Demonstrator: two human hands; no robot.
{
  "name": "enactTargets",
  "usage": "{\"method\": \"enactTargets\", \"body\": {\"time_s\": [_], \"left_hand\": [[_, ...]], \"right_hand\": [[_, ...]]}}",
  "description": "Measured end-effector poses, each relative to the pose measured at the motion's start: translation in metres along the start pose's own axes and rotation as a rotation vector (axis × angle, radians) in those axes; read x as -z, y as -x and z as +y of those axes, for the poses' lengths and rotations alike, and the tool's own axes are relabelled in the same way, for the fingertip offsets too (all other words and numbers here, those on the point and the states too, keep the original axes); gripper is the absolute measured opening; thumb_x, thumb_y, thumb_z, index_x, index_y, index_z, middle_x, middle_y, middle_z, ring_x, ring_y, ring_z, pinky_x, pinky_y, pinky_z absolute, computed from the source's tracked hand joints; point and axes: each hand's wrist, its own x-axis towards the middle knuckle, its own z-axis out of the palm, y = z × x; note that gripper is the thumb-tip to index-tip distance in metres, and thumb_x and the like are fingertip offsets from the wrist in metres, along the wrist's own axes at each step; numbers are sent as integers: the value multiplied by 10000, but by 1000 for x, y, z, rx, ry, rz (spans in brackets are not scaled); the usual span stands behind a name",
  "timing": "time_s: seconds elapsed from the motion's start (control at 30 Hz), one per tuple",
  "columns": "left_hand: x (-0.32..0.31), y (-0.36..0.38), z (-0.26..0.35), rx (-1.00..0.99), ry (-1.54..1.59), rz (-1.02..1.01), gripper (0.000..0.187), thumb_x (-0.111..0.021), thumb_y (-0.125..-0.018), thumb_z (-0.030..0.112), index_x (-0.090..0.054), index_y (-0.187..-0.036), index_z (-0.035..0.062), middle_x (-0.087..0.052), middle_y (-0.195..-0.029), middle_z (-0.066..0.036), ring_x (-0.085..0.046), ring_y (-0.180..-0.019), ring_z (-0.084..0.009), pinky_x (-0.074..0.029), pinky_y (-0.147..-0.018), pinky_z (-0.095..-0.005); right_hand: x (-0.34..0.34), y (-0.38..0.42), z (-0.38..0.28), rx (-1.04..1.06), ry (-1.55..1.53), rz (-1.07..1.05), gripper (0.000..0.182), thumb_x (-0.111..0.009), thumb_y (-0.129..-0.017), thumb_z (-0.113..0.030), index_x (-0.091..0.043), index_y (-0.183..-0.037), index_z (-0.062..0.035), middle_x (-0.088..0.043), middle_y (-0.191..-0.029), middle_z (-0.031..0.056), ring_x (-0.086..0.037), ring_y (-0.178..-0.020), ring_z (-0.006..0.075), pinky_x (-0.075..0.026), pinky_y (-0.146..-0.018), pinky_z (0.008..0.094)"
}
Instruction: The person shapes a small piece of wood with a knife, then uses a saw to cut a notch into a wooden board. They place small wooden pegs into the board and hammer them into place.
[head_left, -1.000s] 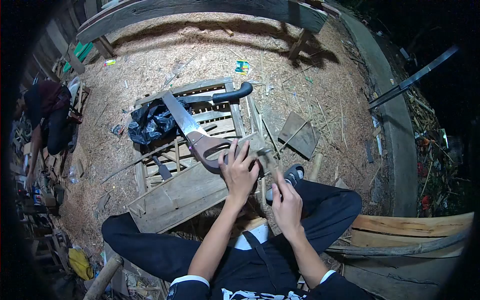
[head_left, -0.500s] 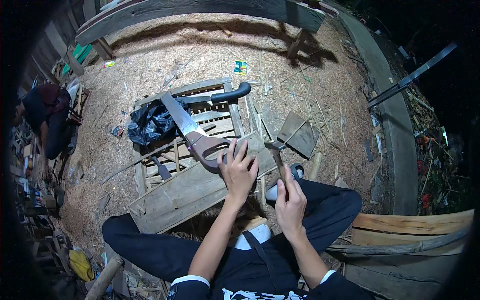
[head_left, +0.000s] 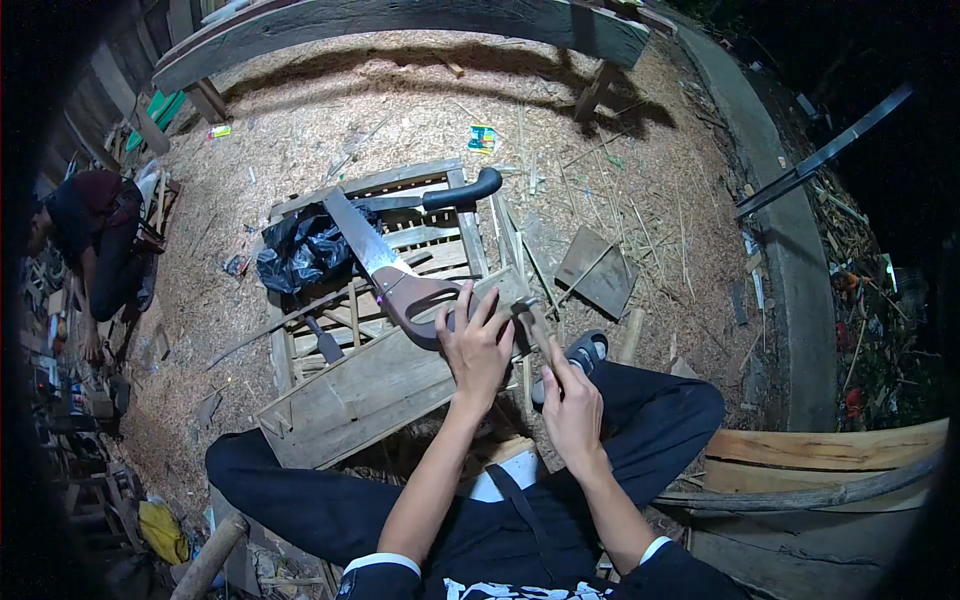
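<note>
At the board's (head_left: 365,398) right end, hands (head_left: 478,352) sit close (right gripping hammer (head_left: 538,328)).

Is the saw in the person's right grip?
No: the right grip holds a hammer, while the saw lies partly over the board.

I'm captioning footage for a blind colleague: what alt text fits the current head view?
Seen from above, a right hand grips a hammer near the end of a wooden board, while the left hand is spread over the board. Beyond, a handsaw and a black plastic bag lie over a slatted wooden frame.
</note>
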Motion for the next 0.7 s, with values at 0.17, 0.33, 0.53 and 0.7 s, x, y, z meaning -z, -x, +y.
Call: {"method": "enactTargets", "body": {"time_s": [0.17,0.33,0.53,0.7], "left_hand": [[-1,-1,1,18,19,21,120,-826,-841,227,-821,-923,140,-727,-1365,-15,-502,-1448,-263,-202,-1203,-496],[0,-1,0,18,0,20,112,-826,-830,223,-823,-900,136,-732,-1364,-13,-506,-1448,-259,-215,-1198,-503],[0,0,-1,18,7,-4,120,-829,-820,224,-818,-892,129,-737,-1360,-6,-501,-1455,-257,-218,-1196,-510],[1,-2,0,7,13,-3,127,-832,-811,217,-811,-889,119,-740,-1355,-7,-493,-1463,-259,-221,-1193,-512]], "right_hand": [[5,-1,-13,-40,-143,131,485,-599,-1060,-160,-549,-1538,-93,-693,-979,231,-690,-853,429,-533,-757,503],[0,-1,-3,-92,-117,9,433,-616,-1056,-106,-594,-1478,-12,-736,-1089,258,-724,-939,401,-554,-846,450],[7,0,-15,-68,-152,101,460,-597,-1063,-162,-575,-1518,-105,-710,-1016,226,-704,-891,419,-546,-772,490],[1,1,0,-36,-43,-16,464,-604,-1062,-166,-573,-1522,-119,-701,-981,218,-697,-858,419,-539,-734,494]]}}
